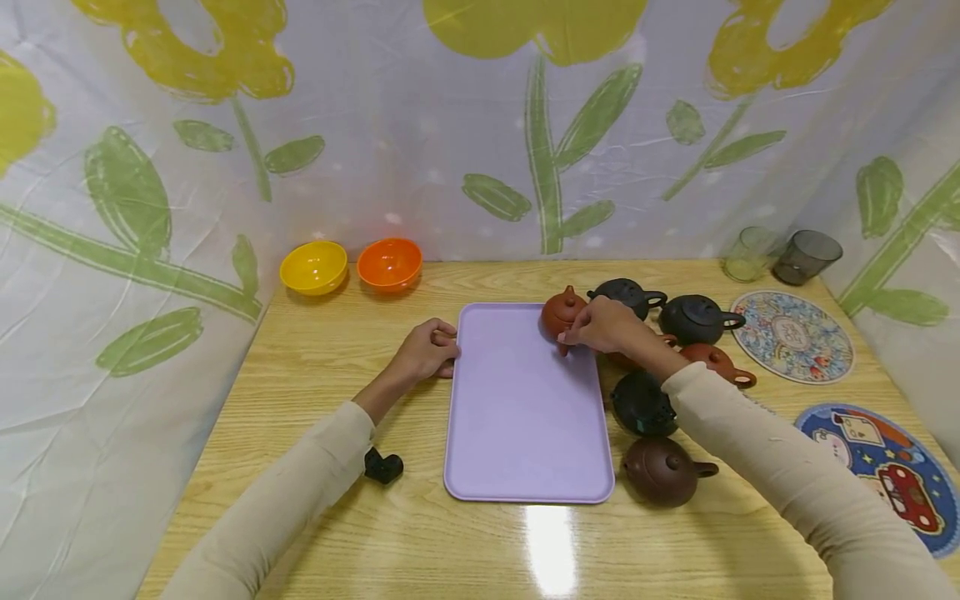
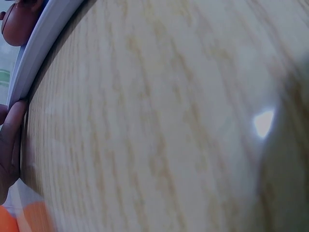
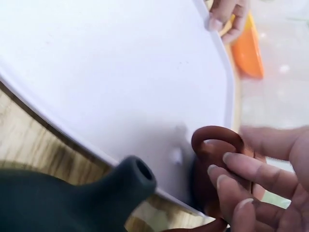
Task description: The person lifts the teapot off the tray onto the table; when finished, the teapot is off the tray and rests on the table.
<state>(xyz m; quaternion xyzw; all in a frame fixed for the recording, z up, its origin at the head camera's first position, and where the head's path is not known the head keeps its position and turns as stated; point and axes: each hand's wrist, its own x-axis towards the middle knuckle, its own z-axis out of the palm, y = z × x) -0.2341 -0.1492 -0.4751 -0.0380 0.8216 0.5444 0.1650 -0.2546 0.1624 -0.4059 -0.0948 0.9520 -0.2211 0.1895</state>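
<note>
Tabletop: the light wooden tabletop is carrying everything.
Tray: the flat lilac plastic tray is lying at the centre.
Teapot: the small reddish-brown clay teapot is sitting on the tray's far right corner.
Right hand: the right hand is gripping the teapot, fingers curling at its handle.
Left hand: the left hand is resting against the tray's left rim, fingers curling loosely.
</note>
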